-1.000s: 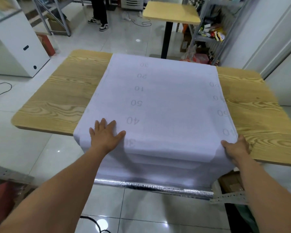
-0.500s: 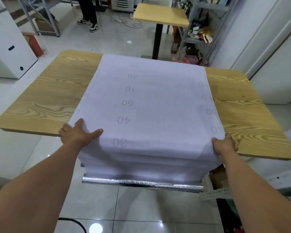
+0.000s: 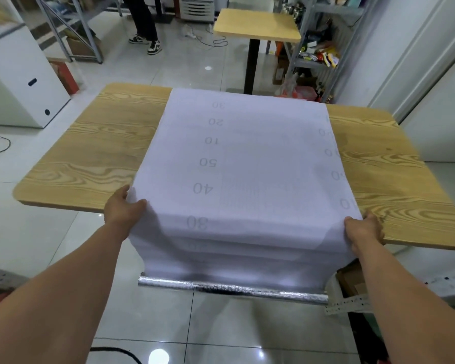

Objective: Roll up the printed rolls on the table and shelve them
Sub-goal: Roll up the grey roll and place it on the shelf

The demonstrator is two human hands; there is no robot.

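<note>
A wide white printed sheet [image 3: 247,164] with grey numbers lies unrolled across the wooden table [image 3: 90,158] and hangs in folds over the near edge. Its lowest end shows a shiny silver strip [image 3: 231,287] above the floor. My left hand [image 3: 121,208] grips the sheet's left edge at the table's front, thumb on top. My right hand [image 3: 365,229] grips the right edge at the same height, fingers under the paper.
A smaller wooden table [image 3: 258,27] on a black post stands behind. Metal shelving [image 3: 318,48] with packets is at the back right. A white cabinet [image 3: 24,82] stands left. A person's legs [image 3: 145,30] are at the far back. A black cable [image 3: 121,353] lies on the tiles.
My left hand slid from flat on top of the sheet out to its left edge and took hold there. My right hand stayed on the right edge.
</note>
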